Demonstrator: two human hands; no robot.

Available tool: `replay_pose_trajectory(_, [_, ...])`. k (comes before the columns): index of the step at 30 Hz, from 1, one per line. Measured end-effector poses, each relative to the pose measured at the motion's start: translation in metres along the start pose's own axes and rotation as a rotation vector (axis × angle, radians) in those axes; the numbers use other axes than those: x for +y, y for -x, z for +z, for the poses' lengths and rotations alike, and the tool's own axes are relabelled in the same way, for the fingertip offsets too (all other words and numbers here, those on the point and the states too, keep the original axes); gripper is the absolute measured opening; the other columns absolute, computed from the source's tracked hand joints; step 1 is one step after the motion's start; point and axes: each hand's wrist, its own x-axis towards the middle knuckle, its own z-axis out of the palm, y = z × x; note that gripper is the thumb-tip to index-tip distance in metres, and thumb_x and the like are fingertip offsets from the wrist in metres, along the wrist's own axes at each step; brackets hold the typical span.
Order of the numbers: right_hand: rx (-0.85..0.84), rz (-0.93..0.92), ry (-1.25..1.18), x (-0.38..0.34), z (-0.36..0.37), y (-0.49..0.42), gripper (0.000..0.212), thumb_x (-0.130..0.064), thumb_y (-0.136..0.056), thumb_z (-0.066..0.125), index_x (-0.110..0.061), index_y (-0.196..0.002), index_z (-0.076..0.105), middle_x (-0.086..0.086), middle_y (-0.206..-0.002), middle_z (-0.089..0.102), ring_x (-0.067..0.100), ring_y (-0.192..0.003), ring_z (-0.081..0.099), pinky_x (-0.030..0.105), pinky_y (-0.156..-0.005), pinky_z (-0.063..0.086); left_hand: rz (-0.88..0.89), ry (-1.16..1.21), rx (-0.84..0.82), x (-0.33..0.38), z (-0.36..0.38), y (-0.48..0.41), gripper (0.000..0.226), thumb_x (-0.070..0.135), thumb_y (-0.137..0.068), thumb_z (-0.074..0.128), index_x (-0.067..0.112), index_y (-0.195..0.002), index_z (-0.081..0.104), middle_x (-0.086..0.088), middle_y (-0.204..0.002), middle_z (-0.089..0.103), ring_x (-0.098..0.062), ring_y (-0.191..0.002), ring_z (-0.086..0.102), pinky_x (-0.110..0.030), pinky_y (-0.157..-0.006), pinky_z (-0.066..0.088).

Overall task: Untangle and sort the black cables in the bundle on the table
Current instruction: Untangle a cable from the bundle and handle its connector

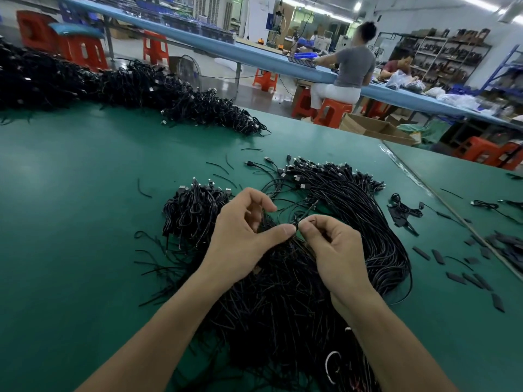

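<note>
The right hand [336, 250] pinches one thin cable [305, 214], which runs far-right from the pinch (above the bundle [283, 306]), while the left hand [240, 233] touches it with the thumb, its grasp unclear.

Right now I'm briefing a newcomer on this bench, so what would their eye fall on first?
First, the left hand and right hand together mid-frame, their fingers pinching a thin cable above the big black cable bundle on the near green table. Next, the long dark heap of cables along the table's far left edge, and the short black pieces scattered to the right.
</note>
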Motion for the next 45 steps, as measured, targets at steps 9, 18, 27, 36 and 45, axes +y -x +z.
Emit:
replay_pose_trajectory(9, [-0.026,-0.143,0.005,-0.014,0.012,0.004,0.013,-0.009,-0.093,0.065,-0.016,-0.082,0.068,-0.014,-0.070,0.068,-0.003,-0.065,0.059,0.015,-0.064,0.050,-0.351,0.213,-0.197,0.000,0.007,0.003,0.017,0.016,-0.093,0.069,0.010,-0.088,0.054,-0.010,-0.073,0.074,-0.025,-0.061,0.072,-0.027,-0.051,0.054])
replay_pose_trajectory(18, [-0.149,-0.103,0.023,-0.008,0.017,0.015,0.015,-0.009,-0.095,0.064,-0.019,-0.087,0.073,-0.010,-0.081,0.074,0.001,-0.078,0.067,0.014,-0.073,0.051,-0.360,0.546,-0.114,0.004,0.003,-0.004,0.023,0.024,-0.084,0.074,0.012,-0.099,0.061,-0.013,-0.098,0.076,-0.026,-0.097,0.073,-0.031,-0.084,0.057])
replay_pose_trajectory(27, [-0.202,0.301,-0.226,0.002,0.017,0.018,0.020,-0.016,-0.098,0.059,-0.015,-0.086,0.075,-0.008,-0.068,0.067,-0.003,-0.061,0.058,0.011,-0.056,0.044,-0.066,-0.052,-0.352,-0.002,-0.016,-0.009,0.043,0.018,-0.083,0.080,0.041,-0.117,0.065,0.013,-0.091,0.074,-0.009,-0.076,0.068,-0.023,-0.075,0.056])
replay_pose_trajectory(36, [-0.122,0.135,0.398,0.026,-0.008,0.002,0.016,-0.027,-0.095,0.064,-0.028,-0.080,0.070,-0.017,-0.069,0.067,-0.002,-0.069,0.062,0.008,-0.060,0.044,-0.093,-0.295,0.010,-0.006,-0.038,-0.022,0.044,0.027,-0.075,0.084,0.038,-0.111,0.062,0.020,-0.077,0.072,0.009,-0.075,0.068,-0.007,-0.066,0.052])
replay_pose_trajectory(45, [-0.253,0.379,1.523,0.051,-0.045,-0.020,0.011,-0.025,-0.100,0.045,-0.016,-0.096,0.049,0.011,-0.121,0.057,0.033,-0.117,0.046,0.039,-0.096,0.038,-0.115,-0.780,0.249,-0.041,-0.050,-0.056,0.023,0.017,-0.089,0.073,0.012,-0.111,0.069,-0.006,-0.121,0.056,-0.014,-0.095,0.055,-0.030,-0.093,0.048])
